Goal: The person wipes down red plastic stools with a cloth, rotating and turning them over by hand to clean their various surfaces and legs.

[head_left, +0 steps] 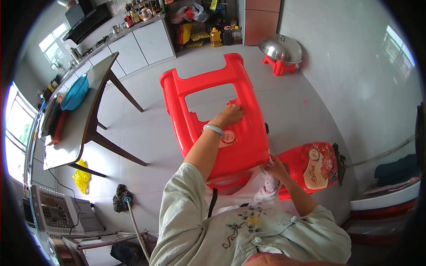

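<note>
A red plastic chair [248,128] is tilted in front of me, its legs pointing away and a round label on its face. My left hand [228,115] is closed round the edge of the chair's large opening. At the near right corner of the chair, my right hand [276,169] is closed on a pale cloth [267,189] with a pinkish pattern. The cloth hangs down below the fingers. Close by on the right lies another red plastic piece [297,166] with a floral label.
On the left stands a table [98,82] with a blue basin [75,93]. A mop [122,198] and a yellow bag [81,177] are on the floor. Toward the back right, a metal domed lid [282,48] sits on a red stool [279,66]. Kitchen cabinets [148,40] line the back.
</note>
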Available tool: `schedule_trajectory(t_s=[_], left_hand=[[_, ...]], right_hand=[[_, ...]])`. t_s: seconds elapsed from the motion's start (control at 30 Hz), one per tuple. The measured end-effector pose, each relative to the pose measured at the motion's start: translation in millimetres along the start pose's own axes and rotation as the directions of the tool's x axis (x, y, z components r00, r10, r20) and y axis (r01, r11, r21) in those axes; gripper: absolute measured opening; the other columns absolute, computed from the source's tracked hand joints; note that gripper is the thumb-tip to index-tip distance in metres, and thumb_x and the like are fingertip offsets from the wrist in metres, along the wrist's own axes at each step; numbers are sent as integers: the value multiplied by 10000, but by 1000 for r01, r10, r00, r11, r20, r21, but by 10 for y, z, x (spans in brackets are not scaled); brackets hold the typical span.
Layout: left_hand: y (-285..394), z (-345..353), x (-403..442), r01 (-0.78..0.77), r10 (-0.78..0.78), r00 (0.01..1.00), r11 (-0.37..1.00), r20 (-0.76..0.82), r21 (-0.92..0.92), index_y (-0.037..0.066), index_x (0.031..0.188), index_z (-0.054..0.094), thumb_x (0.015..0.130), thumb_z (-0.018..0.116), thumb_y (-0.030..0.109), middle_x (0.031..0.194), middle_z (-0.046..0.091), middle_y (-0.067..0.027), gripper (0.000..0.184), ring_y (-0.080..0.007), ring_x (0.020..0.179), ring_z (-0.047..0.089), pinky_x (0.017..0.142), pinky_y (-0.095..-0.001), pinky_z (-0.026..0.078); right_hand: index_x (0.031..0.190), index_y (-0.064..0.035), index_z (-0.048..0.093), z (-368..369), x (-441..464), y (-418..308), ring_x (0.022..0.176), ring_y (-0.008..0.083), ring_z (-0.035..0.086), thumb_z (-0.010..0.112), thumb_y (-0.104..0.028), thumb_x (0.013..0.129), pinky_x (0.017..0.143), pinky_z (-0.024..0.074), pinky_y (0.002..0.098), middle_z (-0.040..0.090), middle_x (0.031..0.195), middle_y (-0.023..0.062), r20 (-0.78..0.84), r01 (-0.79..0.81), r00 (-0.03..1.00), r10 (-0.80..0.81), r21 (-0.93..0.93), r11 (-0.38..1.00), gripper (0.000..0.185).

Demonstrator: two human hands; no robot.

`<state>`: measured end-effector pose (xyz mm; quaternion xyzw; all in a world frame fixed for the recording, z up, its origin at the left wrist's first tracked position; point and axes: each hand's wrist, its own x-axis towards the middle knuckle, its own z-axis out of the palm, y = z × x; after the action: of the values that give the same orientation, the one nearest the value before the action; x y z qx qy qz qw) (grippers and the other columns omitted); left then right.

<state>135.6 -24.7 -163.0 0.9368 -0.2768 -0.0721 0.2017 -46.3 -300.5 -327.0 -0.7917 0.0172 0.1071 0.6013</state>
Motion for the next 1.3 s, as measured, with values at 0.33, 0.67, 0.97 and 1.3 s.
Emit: schedule_trajectory(t_s=[0.33,0.67,0.97,1.3], left_hand=[[342,-312,-414,50,-351,936,228,-34,-972,-43,1051,589,972,459,287,955,656,-147,364,-217,874,632,798,-361,503],[685,-453,-336,32,-333,942,217,-43,-976,-20,1032,575,951,515,220,991,631,-112,261,-206,901,615,822,-346,503],[815,-997,-653,-177,-633,774,-239,15,-955,14,1101,565,972,461,250,1061,635,-115,289,-233,952,624,885,-388,509],[-42,-503,-1244,-338,-563,825,-418,-52,-843,36,1136,573,958,439,317,1098,643,-95,359,-240,1012,617,886,-390,511]], right_hand=[[1305,-64,471,30,265,103,1090,193,577,613,-141,859,975,449,372,599,1183,95,673,-602,725,148,513,612,474],[1382,-27,361,65,-97,-168,1021,231,605,455,-126,869,925,484,336,531,1303,161,578,-580,813,78,790,200,531],[1414,7,314,-352,-355,-1086,1199,266,521,435,-156,819,1033,402,354,507,1339,161,381,-306,912,-151,878,368,629],[1280,-9,468,-474,-427,-1376,904,216,619,600,-115,711,818,509,337,598,1037,101,77,-75,997,30,691,719,593]])
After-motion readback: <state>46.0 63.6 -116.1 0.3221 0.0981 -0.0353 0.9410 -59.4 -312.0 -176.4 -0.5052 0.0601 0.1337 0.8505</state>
